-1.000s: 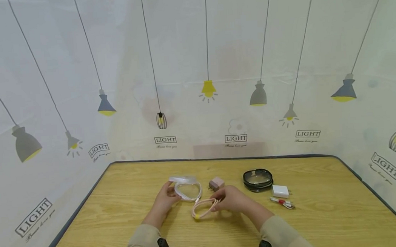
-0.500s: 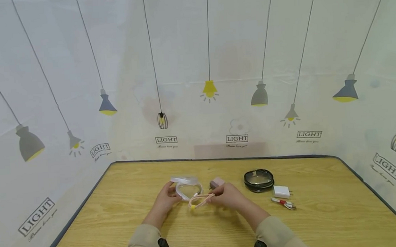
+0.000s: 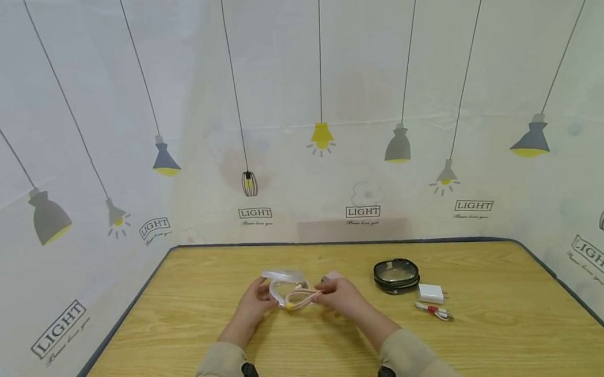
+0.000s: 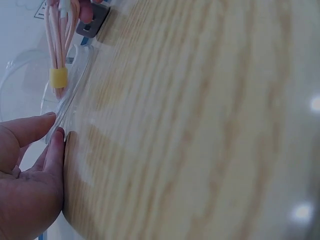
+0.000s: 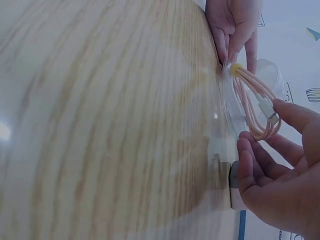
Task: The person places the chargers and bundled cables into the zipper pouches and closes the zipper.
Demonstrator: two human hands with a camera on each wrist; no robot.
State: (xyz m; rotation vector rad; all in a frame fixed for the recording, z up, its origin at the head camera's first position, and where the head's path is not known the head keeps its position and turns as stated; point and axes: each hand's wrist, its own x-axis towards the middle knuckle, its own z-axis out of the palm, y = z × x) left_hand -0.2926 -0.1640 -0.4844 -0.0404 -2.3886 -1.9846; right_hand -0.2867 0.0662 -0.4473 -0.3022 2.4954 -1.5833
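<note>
A round clear case (image 3: 281,275) with a white rim stands on the table, its lid raised. My left hand (image 3: 252,302) holds the case's near-left edge between thumb and fingers. Above the case's opening hangs a coiled pink charging cable (image 4: 59,45), bound by a yellow tie (image 5: 235,69). My right hand (image 3: 342,298) pinches the end of this coil, where a white plug (image 5: 267,107) shows near the thumb. Behind the right hand, a pink charger (image 3: 331,275) is mostly hidden in the head view.
To the right sits a round black-rimmed clear case (image 3: 397,288). Beside it lie a white charger (image 3: 430,293) and a short white cable (image 3: 434,311) with a red tie. A patterned curtain (image 3: 301,183) rises past the far edge of the wooden table (image 3: 302,361).
My right hand has carried the pink cable left and away from me, from in front of the clear case to over its opening. The left hand has stayed on the case.
</note>
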